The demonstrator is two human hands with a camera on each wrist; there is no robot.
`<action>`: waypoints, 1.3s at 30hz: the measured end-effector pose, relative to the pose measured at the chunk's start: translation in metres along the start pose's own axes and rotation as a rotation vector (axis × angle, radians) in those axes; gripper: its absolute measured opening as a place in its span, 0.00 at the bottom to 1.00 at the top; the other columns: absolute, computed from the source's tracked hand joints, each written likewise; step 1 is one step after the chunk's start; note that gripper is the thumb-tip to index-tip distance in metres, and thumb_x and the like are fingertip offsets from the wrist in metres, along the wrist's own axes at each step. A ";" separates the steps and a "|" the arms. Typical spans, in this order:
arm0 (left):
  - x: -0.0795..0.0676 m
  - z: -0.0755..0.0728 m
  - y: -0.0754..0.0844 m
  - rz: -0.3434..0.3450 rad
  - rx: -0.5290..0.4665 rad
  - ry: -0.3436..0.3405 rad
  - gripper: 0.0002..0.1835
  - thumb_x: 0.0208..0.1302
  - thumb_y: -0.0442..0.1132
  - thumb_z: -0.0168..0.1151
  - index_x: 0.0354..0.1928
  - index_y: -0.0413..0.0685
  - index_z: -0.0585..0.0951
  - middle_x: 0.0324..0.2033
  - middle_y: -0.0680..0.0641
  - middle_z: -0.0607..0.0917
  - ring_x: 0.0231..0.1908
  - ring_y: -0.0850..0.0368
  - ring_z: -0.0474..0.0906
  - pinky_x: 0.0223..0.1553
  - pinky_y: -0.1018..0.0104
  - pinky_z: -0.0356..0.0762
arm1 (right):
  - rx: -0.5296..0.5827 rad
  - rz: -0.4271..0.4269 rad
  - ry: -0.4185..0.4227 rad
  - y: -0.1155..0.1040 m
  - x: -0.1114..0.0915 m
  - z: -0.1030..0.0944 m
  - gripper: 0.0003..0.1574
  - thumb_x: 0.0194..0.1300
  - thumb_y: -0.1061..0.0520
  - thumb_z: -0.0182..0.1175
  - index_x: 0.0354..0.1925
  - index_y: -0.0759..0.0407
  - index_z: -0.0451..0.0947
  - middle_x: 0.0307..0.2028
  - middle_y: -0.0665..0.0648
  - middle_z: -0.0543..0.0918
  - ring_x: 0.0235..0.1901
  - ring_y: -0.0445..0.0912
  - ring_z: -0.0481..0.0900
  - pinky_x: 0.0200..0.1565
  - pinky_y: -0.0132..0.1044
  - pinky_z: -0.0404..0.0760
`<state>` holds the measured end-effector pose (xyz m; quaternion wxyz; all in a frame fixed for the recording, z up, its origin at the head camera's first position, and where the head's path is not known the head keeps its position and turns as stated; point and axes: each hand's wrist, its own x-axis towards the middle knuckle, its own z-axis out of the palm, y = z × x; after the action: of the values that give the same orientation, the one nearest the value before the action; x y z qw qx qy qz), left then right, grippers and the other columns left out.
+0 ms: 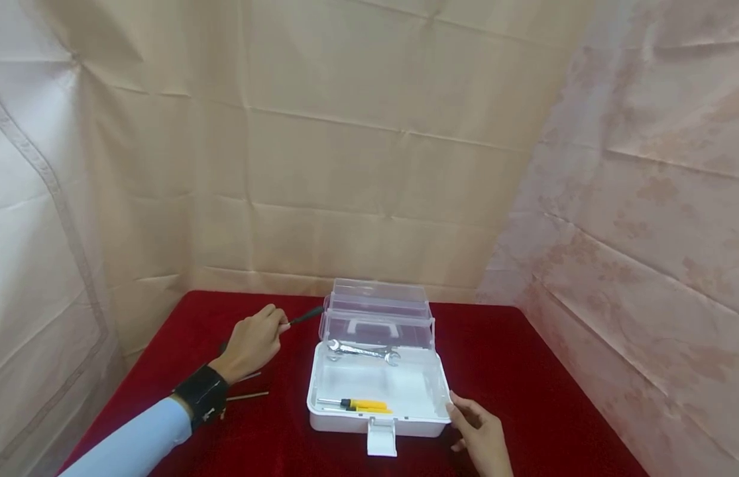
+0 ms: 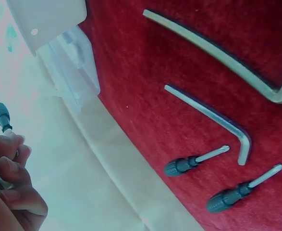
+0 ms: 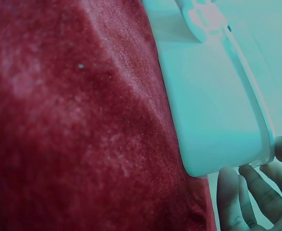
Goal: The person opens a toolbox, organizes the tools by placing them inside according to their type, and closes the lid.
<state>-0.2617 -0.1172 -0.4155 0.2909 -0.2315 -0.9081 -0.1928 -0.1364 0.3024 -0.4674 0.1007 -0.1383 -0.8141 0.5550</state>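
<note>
My left hand (image 1: 252,341) pinches a small screwdriver (image 1: 309,314) by its shaft, the dark handle pointing away toward the box lid. In the left wrist view, that screwdriver (image 2: 2,114) is held above the cloth. A white toolbox (image 1: 378,427) stands with its clear lid (image 1: 378,311) tipped back. Inside, a double open-ended wrench (image 1: 363,351) lies along the back, and two yellow-handled screwdrivers (image 1: 369,403) lie near the front wall. At the right front corner my right hand (image 1: 479,434) grips the box wall, thumb at the rim and fingers against the outside.
Left of the toolbox, a larger hex key (image 2: 217,54), a smaller hex key (image 2: 208,110) and two short dark-handled screwdrivers (image 2: 181,166) lie on the red cloth (image 1: 542,397). The box latch (image 1: 382,438) hangs open in front. Draped fabric (image 1: 369,165) surrounds the table.
</note>
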 end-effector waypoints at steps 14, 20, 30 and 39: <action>0.009 0.001 0.001 -0.042 -0.013 -0.026 0.04 0.61 0.35 0.65 0.34 0.46 0.78 0.25 0.54 0.70 0.21 0.61 0.63 0.22 0.69 0.66 | -0.028 0.015 -0.001 -0.002 0.000 -0.002 0.34 0.60 0.44 0.67 0.59 0.63 0.78 0.49 0.62 0.82 0.34 0.49 0.76 0.26 0.43 0.80; 0.019 0.002 0.003 -0.046 -0.008 -0.028 0.05 0.61 0.37 0.65 0.35 0.47 0.78 0.26 0.53 0.70 0.21 0.60 0.64 0.23 0.69 0.67 | -0.031 0.025 0.002 -0.003 0.000 -0.002 0.35 0.60 0.44 0.67 0.59 0.63 0.78 0.47 0.61 0.83 0.34 0.49 0.77 0.26 0.43 0.80; 0.027 0.004 0.014 -0.070 -0.049 -0.046 0.05 0.61 0.37 0.66 0.36 0.46 0.79 0.27 0.53 0.73 0.22 0.60 0.66 0.25 0.70 0.69 | -0.026 0.019 -0.004 -0.005 0.000 -0.003 0.35 0.60 0.43 0.67 0.58 0.62 0.78 0.48 0.61 0.83 0.34 0.49 0.77 0.26 0.43 0.80; 0.034 0.004 0.018 -0.040 -0.040 0.002 0.05 0.60 0.37 0.67 0.36 0.45 0.81 0.29 0.52 0.75 0.24 0.60 0.68 0.27 0.69 0.71 | -0.033 0.018 -0.014 -0.003 0.001 -0.004 0.36 0.59 0.42 0.67 0.58 0.62 0.78 0.48 0.61 0.82 0.33 0.49 0.77 0.26 0.43 0.80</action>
<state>-0.2785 -0.0899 -0.3937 0.2829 -0.2188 -0.9083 -0.2171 -0.1362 0.3052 -0.4637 0.0877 -0.1432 -0.8227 0.5431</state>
